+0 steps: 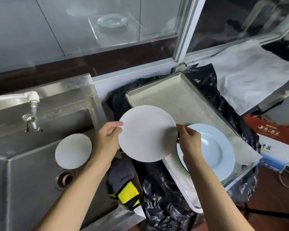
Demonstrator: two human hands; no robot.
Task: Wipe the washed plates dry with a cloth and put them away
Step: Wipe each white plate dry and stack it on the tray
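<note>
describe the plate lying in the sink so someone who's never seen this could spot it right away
Start at the steel sink on the left, under the white tap. The small white plate lies in its basin just above the round drain. Unlike the larger white plate held in both hands, nobody touches it.

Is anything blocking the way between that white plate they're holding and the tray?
Nothing visible. Both hands hold the white plate over the tray; only a blue plate sits at its near end.
</note>
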